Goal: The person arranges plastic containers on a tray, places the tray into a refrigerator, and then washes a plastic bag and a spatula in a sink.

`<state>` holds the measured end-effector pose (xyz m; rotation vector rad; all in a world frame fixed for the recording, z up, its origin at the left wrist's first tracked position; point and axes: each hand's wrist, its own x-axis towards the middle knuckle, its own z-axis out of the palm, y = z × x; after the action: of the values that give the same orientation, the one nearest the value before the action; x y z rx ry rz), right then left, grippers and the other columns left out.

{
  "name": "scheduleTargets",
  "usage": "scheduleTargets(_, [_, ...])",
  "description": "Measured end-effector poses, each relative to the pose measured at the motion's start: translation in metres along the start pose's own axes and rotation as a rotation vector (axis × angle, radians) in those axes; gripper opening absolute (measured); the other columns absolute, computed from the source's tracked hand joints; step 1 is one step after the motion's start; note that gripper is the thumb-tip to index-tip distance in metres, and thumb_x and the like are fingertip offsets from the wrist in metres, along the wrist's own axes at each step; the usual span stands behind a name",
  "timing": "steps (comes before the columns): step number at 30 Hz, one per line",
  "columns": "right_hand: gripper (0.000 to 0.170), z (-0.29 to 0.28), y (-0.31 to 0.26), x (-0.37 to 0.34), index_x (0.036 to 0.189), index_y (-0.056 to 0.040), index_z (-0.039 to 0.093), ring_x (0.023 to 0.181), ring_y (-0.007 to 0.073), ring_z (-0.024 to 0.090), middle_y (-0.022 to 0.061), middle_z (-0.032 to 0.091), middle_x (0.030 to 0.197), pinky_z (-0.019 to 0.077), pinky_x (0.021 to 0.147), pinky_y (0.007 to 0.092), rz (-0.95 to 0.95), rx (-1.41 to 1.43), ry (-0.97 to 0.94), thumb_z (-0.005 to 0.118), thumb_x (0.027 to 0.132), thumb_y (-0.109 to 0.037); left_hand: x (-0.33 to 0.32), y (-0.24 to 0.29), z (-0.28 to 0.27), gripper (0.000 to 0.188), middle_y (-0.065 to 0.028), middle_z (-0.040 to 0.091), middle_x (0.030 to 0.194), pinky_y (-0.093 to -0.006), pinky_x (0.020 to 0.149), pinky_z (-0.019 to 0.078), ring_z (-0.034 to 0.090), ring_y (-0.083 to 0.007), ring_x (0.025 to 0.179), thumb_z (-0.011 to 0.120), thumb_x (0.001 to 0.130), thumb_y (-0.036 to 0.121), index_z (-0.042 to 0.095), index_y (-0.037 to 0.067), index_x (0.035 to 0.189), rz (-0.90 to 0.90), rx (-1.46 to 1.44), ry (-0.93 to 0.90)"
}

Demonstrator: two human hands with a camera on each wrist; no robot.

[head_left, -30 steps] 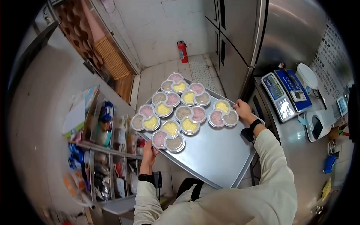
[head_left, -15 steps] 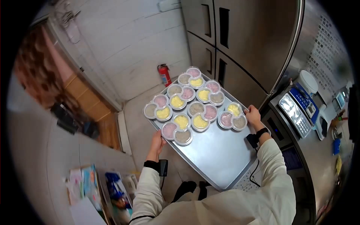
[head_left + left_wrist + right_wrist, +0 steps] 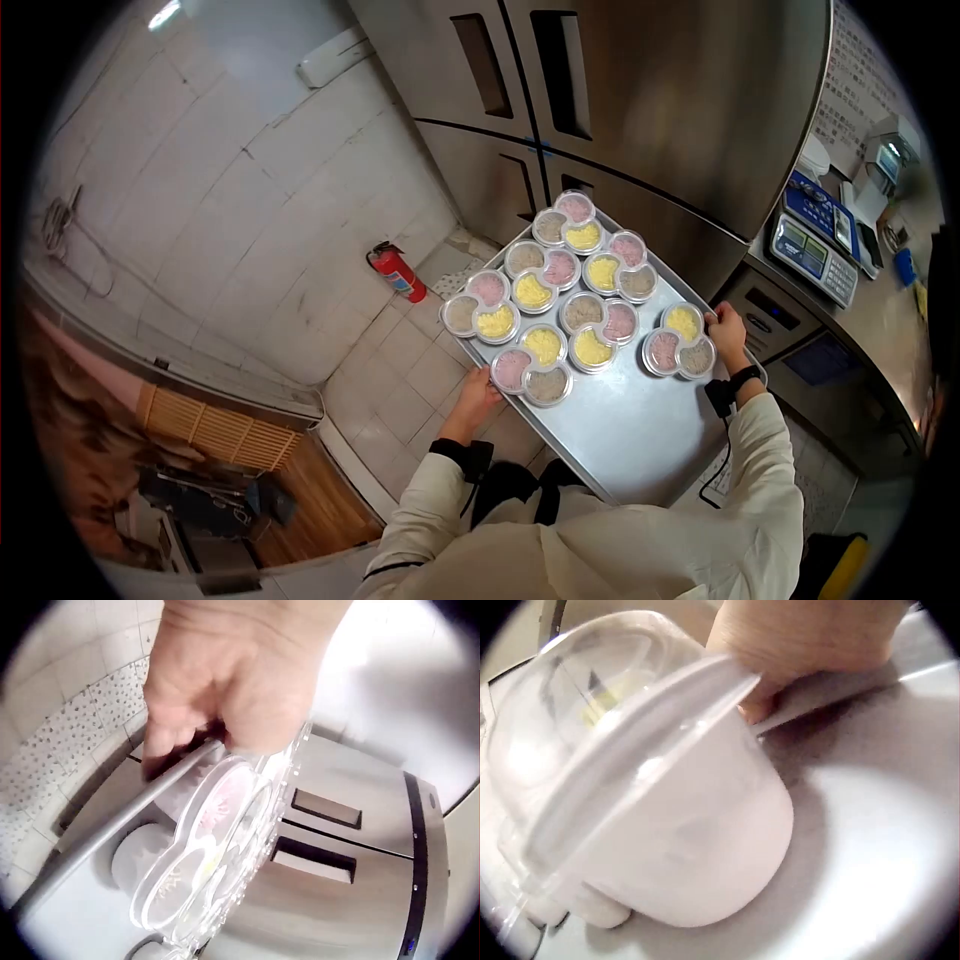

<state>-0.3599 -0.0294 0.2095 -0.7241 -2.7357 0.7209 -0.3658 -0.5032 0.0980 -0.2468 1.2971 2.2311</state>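
Note:
Both hands carry a metal tray (image 3: 630, 440) in front of the body. My left hand (image 3: 474, 402) grips its left edge, and in the left wrist view the fingers of this hand (image 3: 225, 690) curl round the rim. Over at the right edge, my right hand (image 3: 730, 335) holds the rim beside a lone three-lobed tub (image 3: 663, 350). Several more such tubs (image 3: 592, 348) crowd the tray's far and left part, with clear lids over pink, yellow and grey-brown fillings. A white tub wall (image 3: 697, 840) fills much of the right wrist view, partly hiding the right hand (image 3: 802, 637).
A tall steel refrigerator (image 3: 660, 90) stands just beyond the tray. The red fire extinguisher (image 3: 397, 272) is on the floor by the white wall (image 3: 250, 190). To the right, a steel counter (image 3: 900, 330) bears a scale (image 3: 810, 260). A doorway with a bamboo screen (image 3: 220, 425) lies left.
The view has swung left, the refrigerator now looms nearer, and the storage shelf at the left has gone out of view. The tray sits further right in view, held by both hands throughout.

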Motion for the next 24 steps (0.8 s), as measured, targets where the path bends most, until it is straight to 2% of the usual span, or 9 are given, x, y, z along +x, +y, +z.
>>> scheduleTargets(3, [0.023,-0.006,0.001,-0.010,0.070,-0.0060,0.050,0.068,0.0331,0.054,0.0146,0.056,0.066,0.0412,0.059,0.0410,0.011,-0.122,0.111,0.058,0.069,-0.027,0.008,0.026,0.013,0.029,-0.0095,0.053,0.104,-0.0339,0.074,0.0454,0.056,-0.0216,0.088,0.032,0.090,0.026,0.044,0.003,0.104,-0.053,-0.007,0.035])
scheduleTargets(13, [0.020,0.042,-0.010,-0.097,0.067,-0.0033,0.048,0.054,0.0246,0.049,0.0107,0.050,0.059,0.0380,0.051,0.0342,0.357,-0.126,0.369,0.059,0.071,-0.019,0.127,0.101,-0.056,0.034,-0.0068,0.048,0.113,-0.0347,0.081,0.0408,0.050,-0.0208,0.097,0.037,0.088,0.027,0.040,0.007,0.115,-0.423,-0.088,-0.578])
scheduleTargets(15, [0.018,0.052,-0.018,-0.122,0.066,-0.0018,0.047,0.051,0.0184,0.045,0.0085,0.048,0.056,0.0366,0.049,0.0316,0.439,0.136,0.395,0.058,0.073,-0.015,0.141,0.111,-0.077,0.034,-0.0070,0.047,0.114,-0.0353,0.081,0.0410,0.050,-0.0221,0.097,0.038,0.087,0.027,0.041,0.007,0.115,-0.496,-0.067,-0.575])
scheduleTargets(17, [0.019,0.056,-0.033,-0.138,0.065,-0.0024,0.047,0.051,0.0167,0.045,0.0076,0.049,0.055,0.0358,0.048,0.0305,0.487,0.107,0.437,0.059,0.072,-0.015,0.200,0.160,-0.081,0.031,-0.0097,0.049,0.112,-0.0371,0.087,0.0378,0.047,-0.0225,0.104,0.038,0.087,0.023,0.045,0.008,0.112,-0.763,0.142,-0.737])
scheduleTargets(19, [0.019,0.059,-0.039,-0.155,0.065,-0.0031,0.047,0.051,0.0150,0.045,0.0067,0.049,0.055,0.0350,0.047,0.0294,0.527,0.084,0.494,0.060,0.071,-0.016,0.245,0.228,-0.064,0.021,-0.0028,0.055,0.090,-0.0305,0.076,0.0413,0.050,-0.0120,0.087,0.050,0.081,0.027,0.056,0.010,0.092,-0.396,0.918,-0.632])
scheduleTargets(20, [0.019,0.051,-0.032,-0.148,0.064,-0.0029,0.046,0.051,0.0143,0.043,0.0064,0.048,0.055,0.0349,0.048,0.0295,0.468,0.075,0.506,0.059,0.071,-0.014,0.349,0.182,-0.130,0.019,0.0004,0.053,0.085,-0.0293,0.067,0.0428,0.048,-0.0080,0.077,0.052,0.080,0.027,0.054,0.011,0.089,-0.201,0.535,-0.505])
scheduleTargets(21, [0.018,0.049,-0.039,-0.153,0.064,-0.0027,0.046,0.051,0.0137,0.042,0.0060,0.047,0.055,0.0347,0.048,0.0297,0.409,0.062,0.546,0.059,0.071,-0.013,0.339,0.242,-0.084,0.016,0.0000,0.054,0.083,-0.0291,0.068,0.0431,0.050,-0.0087,0.077,0.049,0.081,0.025,0.053,0.010,0.086,-0.094,0.481,-0.286])
scheduleTargets(22, [0.018,0.047,-0.045,-0.158,0.064,-0.0019,0.045,0.051,0.0109,0.038,0.0041,0.043,0.053,0.0340,0.048,0.0282,0.504,0.003,0.539,0.059,0.071,-0.011,0.395,0.274,-0.087,0.016,-0.0017,0.056,0.090,-0.0294,0.079,0.0391,0.050,-0.0086,0.085,0.046,0.082,0.023,0.052,0.009,0.086,-0.214,0.301,-0.446])
scheduleTargets(24, [0.018,0.042,-0.064,-0.174,0.064,-0.0019,0.044,0.051,0.0098,0.037,0.0029,0.042,0.053,0.0336,0.047,0.0271,0.541,0.048,0.572,0.059,0.072,-0.010,0.413,0.318,-0.023,0.039,-0.0126,0.035,0.125,-0.0335,0.096,0.0274,0.030,-0.0213,0.119,0.043,0.083,0.023,0.040,0.003,0.115,-0.108,0.359,-0.184])
